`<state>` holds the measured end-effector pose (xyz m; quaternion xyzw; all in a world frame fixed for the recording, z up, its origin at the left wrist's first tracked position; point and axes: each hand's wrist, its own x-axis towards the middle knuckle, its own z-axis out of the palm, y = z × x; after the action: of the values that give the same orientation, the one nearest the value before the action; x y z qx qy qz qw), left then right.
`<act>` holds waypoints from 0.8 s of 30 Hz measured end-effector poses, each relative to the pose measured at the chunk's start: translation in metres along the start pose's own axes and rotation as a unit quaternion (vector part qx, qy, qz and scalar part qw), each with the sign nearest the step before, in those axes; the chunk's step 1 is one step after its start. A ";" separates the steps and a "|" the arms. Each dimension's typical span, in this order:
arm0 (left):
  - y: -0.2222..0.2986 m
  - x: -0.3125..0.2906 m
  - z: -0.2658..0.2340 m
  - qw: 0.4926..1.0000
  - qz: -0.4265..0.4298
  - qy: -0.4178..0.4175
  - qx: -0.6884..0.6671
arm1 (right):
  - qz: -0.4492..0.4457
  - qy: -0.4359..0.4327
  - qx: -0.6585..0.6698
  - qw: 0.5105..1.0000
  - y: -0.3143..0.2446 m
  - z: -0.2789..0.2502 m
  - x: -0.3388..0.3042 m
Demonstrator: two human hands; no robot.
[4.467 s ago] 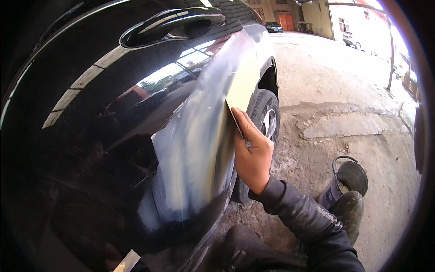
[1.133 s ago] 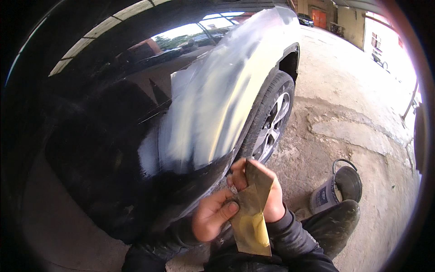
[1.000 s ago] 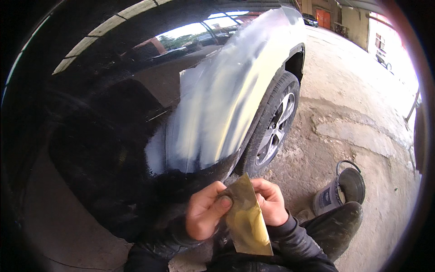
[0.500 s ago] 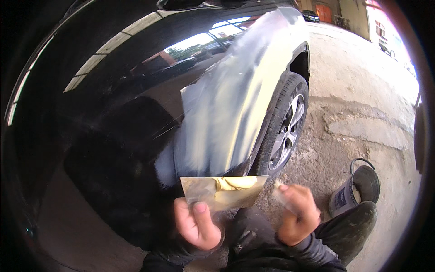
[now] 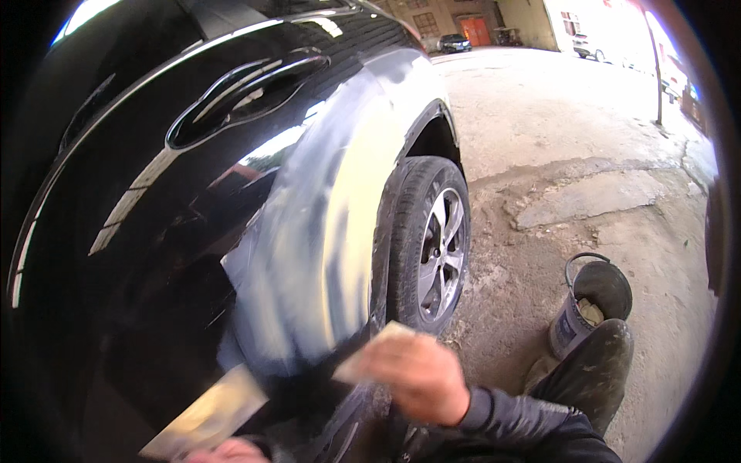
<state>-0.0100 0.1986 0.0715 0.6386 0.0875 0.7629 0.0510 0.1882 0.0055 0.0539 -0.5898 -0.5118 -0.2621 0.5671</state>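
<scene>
My left hand [image 5: 230, 451], partly cut off by the lower edge, grips a flat plate [image 5: 207, 413] smeared with pale yellow putty. My right hand [image 5: 423, 380] is closed on a thin, pale putty spreader [image 5: 392, 331], somewhat blurred, below the front of the wheel. Ahead of both hands is a black car's rear side panel, with a long patch of grey and yellow filler [image 5: 343, 208] running down beside the wheel arch. Whether the spreader touches the car cannot be made out. My fingertips on it are smeared by motion.
The car wheel [image 5: 440, 247] stands right of the patch. A bucket [image 5: 567, 332] with a raised handle and pale lumps inside sits beside my knee [image 5: 606, 366]. A door handle [image 5: 247, 96] is set in the black panel. Rough, cracked concrete [image 5: 532, 278] stretches right.
My view has swung so the car shows further left and more of its door. The plate has moved down and left, tilting. My right hand has moved left and down with the spreader.
</scene>
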 end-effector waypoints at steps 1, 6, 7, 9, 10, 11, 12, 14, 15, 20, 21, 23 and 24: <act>-0.014 0.010 -0.009 0.998 0.049 0.040 0.013 | 0.012 0.064 -0.021 0.998 0.018 -0.012 0.014; -0.076 0.036 -0.060 0.963 0.171 0.151 0.142 | 0.287 0.233 0.177 0.912 0.138 -0.063 0.123; -0.086 0.037 -0.070 0.956 0.179 0.165 0.163 | 0.281 0.270 0.198 0.899 0.159 -0.063 0.144; -0.104 0.037 -0.086 0.944 0.189 0.188 0.194 | 0.294 0.271 0.215 0.891 0.192 -0.064 0.170; -0.112 0.038 -0.091 0.938 0.194 0.194 0.211 | 0.293 0.271 0.206 0.893 0.204 -0.062 0.178; -0.118 0.038 -0.095 0.933 0.199 0.203 0.221 | 0.292 0.271 0.197 0.896 0.215 -0.059 0.186; -0.124 0.041 -0.096 0.926 0.206 0.217 0.230 | 0.292 0.271 0.185 0.898 0.223 -0.057 0.192; -0.127 0.045 -0.093 0.911 0.235 0.257 0.222 | 0.283 0.272 0.165 0.905 0.234 -0.051 0.197; -0.126 0.049 -0.089 0.902 0.250 0.275 0.219 | 0.288 0.275 0.151 0.905 0.238 -0.048 0.198; -0.095 0.051 -0.068 0.936 0.164 0.268 -0.162 | 0.252 0.281 0.096 0.921 0.249 -0.041 0.203; -0.091 0.053 -0.065 0.936 0.164 0.267 -0.161 | 0.257 0.282 0.077 0.921 0.249 -0.040 0.204; -0.086 0.057 -0.061 0.933 0.159 0.263 -0.189 | 0.267 0.279 0.063 0.920 0.249 -0.041 0.205; -0.084 0.059 -0.060 0.931 0.157 0.262 -0.203 | 0.274 0.276 0.069 0.919 0.248 -0.040 0.206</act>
<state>-0.0826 0.2882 0.1016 0.3981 -0.1600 0.9026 0.0341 0.4924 0.0721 0.1467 -0.5706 -0.1705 -0.2131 0.7745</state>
